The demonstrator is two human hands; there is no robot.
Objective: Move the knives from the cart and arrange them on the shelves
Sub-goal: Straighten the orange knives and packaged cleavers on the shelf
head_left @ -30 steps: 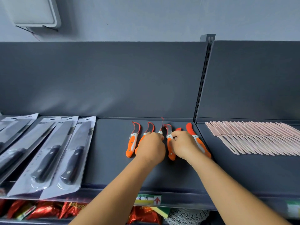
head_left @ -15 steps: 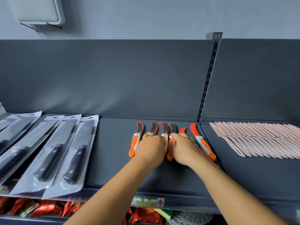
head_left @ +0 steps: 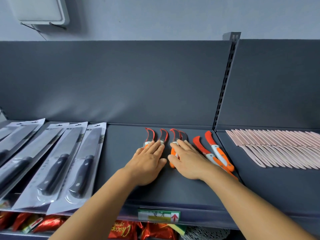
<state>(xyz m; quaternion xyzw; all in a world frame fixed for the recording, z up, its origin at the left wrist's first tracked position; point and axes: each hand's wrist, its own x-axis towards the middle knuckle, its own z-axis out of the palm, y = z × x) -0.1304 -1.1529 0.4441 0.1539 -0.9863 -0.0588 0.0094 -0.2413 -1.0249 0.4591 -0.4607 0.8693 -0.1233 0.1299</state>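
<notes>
- Grey shelf carries six orange-handled curved knives in a row at its centre-right.
- Left hand, fingers straight, lies flat over the two leftmost handles.
- Right hand, fingers straight, presses the middle pair.
- Packaged black-handled knives lie far left; pink knives right.

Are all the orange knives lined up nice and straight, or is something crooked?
Not quite. The two orange knives on the right tilt sideways and overlap, while the four orange knives under the left hand and right hand point nearly straight back on the shelf.
</notes>
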